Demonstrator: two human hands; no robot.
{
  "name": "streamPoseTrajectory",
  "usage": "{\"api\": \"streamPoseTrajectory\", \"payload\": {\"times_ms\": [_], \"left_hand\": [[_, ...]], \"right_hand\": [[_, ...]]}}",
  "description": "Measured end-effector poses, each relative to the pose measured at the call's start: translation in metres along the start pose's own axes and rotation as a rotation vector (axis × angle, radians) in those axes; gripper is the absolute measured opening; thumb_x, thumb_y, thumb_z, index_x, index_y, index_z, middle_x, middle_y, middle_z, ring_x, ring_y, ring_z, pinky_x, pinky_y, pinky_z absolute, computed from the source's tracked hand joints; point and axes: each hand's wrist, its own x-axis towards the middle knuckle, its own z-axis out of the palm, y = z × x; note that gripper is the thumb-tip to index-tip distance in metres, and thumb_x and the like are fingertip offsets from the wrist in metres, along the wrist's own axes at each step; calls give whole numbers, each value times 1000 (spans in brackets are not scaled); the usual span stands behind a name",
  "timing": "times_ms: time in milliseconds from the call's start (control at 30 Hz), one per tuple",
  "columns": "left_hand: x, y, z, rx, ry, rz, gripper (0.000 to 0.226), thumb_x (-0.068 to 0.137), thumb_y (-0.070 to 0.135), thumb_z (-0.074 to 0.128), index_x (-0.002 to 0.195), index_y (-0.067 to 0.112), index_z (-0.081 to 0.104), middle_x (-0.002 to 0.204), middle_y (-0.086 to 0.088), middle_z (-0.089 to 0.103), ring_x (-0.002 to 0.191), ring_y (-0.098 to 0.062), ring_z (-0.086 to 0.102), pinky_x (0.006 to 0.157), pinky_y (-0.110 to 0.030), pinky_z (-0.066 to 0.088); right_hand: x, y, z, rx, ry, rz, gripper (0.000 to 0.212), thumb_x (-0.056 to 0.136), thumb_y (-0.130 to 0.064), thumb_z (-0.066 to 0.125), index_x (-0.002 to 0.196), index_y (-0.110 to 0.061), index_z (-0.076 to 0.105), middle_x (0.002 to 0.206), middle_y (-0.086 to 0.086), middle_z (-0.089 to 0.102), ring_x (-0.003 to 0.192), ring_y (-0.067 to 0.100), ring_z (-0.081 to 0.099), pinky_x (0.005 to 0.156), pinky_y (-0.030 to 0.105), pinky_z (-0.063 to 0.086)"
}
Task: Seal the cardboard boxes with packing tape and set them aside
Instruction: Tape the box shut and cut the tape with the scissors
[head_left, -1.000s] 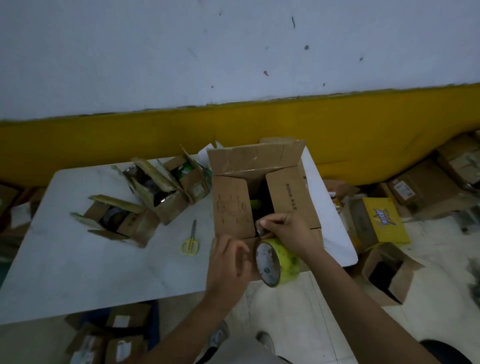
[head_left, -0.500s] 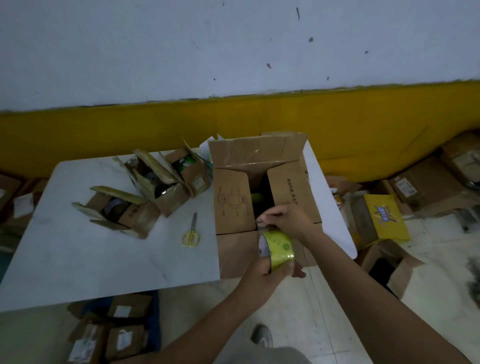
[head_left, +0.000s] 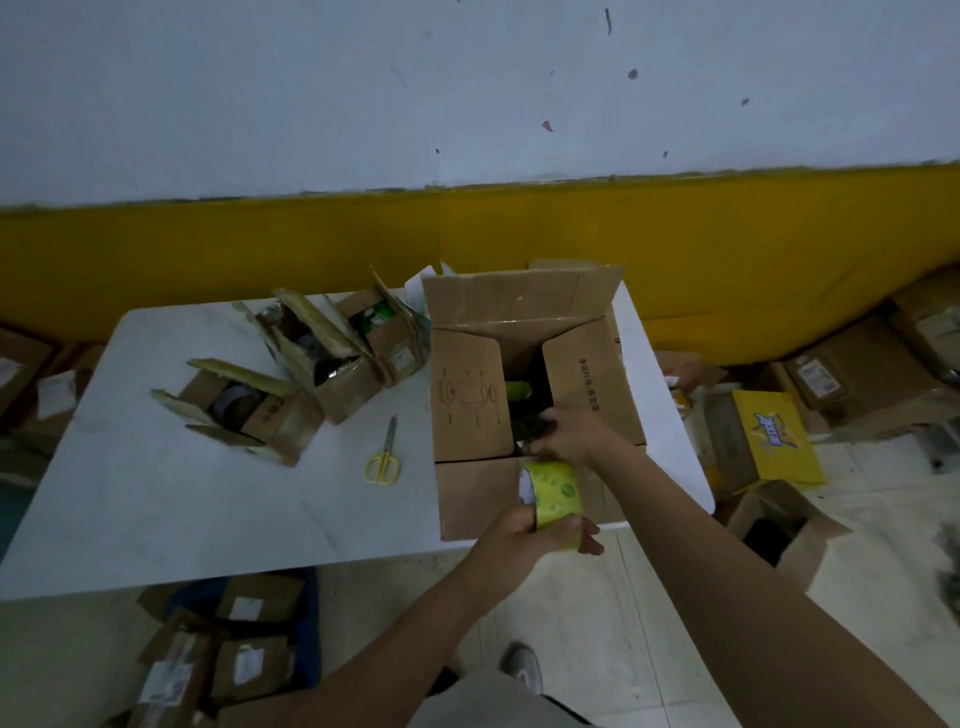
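Note:
A large cardboard box (head_left: 470, 410) stands at the right end of the white table (head_left: 156, 499), its two side flaps folded in with a gap between them and the far flap upright. My left hand (head_left: 524, 535) grips a yellow-green roll of packing tape (head_left: 553, 491) against the box's near side. My right hand (head_left: 569, 431) pinches the tape's free end at the near edge of the gap. Green contents show inside the box.
Yellow-handled scissors (head_left: 384, 457) lie left of the big box. Three small open boxes (head_left: 244, 410) sit further left on the table. More cartons (head_left: 774, 441) crowd the floor to the right, and several lie under the table (head_left: 218, 660). A yellow-and-white wall runs behind.
My left hand moved from the table edge to under the tape roll and now grips it. The roll turned and rose against the box. My right hand stayed at the flap gap.

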Motion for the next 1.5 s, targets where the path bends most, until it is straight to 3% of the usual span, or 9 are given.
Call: {"api": "streamPoseTrajectory", "payload": {"times_ms": [200, 333, 633, 800, 933, 1133, 1200, 1333, 1500], "left_hand": [[1, -1, -2, 2, 24, 12, 30, 100, 16, 51, 110, -8, 66, 105, -20, 71, 102, -26, 69, 92, -24, 49], [1, -4, 0, 0, 9, 31, 30, 100, 15, 52, 110, -10, 64, 104, -21, 70, 100, -27, 69, 92, -26, 50], [-13, -40, 13, -98, 133, -61, 32, 99, 22, 55, 94, -6, 69, 85, -16, 70, 80, -24, 69, 80, -27, 54], [-25, -68, 39, -162, 345, -220, 30, 85, 35, 63, 82, 6, 68, 70, -7, 71, 62, -19, 67, 65, -28, 54], [-15, -62, 58, -75, 394, -207, 22, 97, 32, 56, 98, 10, 59, 77, -7, 74, 71, -21, 69, 79, -44, 55], [1, -64, 56, -290, 592, -341, 32, 92, 15, 66, 112, -2, 47, 90, -21, 65, 55, -24, 69, 44, -30, 54], [0, -59, 57, -334, 581, -351, 22, 91, 12, 66, 105, 5, 51, 97, -20, 65, 57, -25, 70, 48, -33, 56], [3, -68, 49, -444, 596, -314, 54, 88, 7, 70, 123, 18, 32, 119, -21, 62, 74, -34, 72, 63, -41, 60], [13, -80, 47, -457, 508, -112, 48, 88, -3, 64, 132, 10, 50, 121, -27, 61, 109, -42, 64, 74, -36, 58]], "right_hand": [[-21, -8, -14, 73, 133, -356, 24, 82, -36, 76, 105, -27, 73, 99, -14, 64, 93, 3, 58, 73, 14, 44], [-26, -8, -22, -26, -141, -292, 22, 87, -38, 71, 105, -27, 76, 100, -15, 72, 86, -4, 61, 77, 16, 49], [-20, 16, -6, 14, 43, -507, 19, 91, -31, 67, 105, -23, 77, 99, -18, 72, 84, -17, 59, 72, 3, 42], [-17, 28, -1, -61, 72, -571, 22, 95, -42, 58, 109, -34, 74, 106, -19, 72, 92, -4, 64, 76, 12, 47], [-15, 29, -5, -129, 91, -601, 22, 97, -46, 53, 110, -41, 71, 107, -24, 70, 93, -3, 63, 78, 19, 50], [-21, 32, -2, -124, 90, -644, 22, 98, -42, 53, 110, -40, 72, 107, -23, 70, 94, -1, 63, 76, 22, 51], [-22, 31, -2, -115, 97, -650, 22, 98, -43, 53, 110, -39, 72, 107, -21, 71, 95, 0, 63, 75, 22, 50], [-20, 30, -3, -131, 101, -652, 26, 97, -48, 52, 110, -38, 72, 104, -20, 72, 91, 1, 64, 72, 20, 50], [-21, 29, -3, -195, 105, -637, 31, 98, -49, 49, 114, -35, 70, 105, -18, 71, 91, 3, 64, 74, 23, 52]]}}
